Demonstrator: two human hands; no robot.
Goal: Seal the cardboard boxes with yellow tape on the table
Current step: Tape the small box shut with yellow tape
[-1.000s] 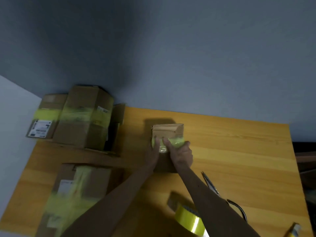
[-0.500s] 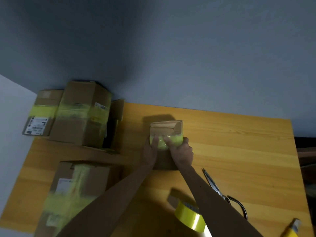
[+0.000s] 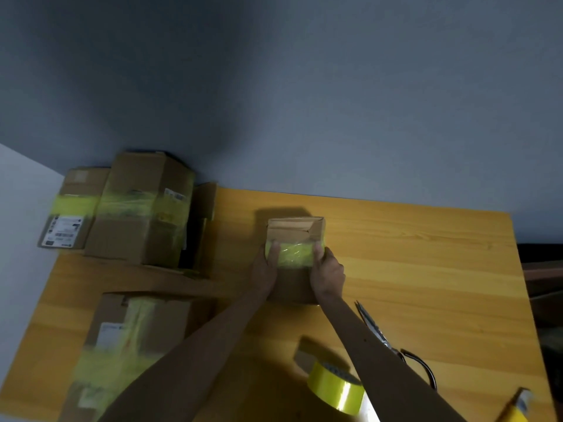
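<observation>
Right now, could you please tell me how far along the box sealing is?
Done: three boxes at left carry yellow tape. In hand: left hand and right hand grip the small box, thumbs pressing a yellow strip across it. Left: its far flaps look untaped; tape roll nearby.

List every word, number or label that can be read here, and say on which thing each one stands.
Nothing can be read as text.
White shipping label on the far left box: barcodes and print, too blurred.
Small sticker on the tall taped box: too small.
White label on the near left box: blurred.
Small box held by the left hand and right hand: no print seen.
</observation>
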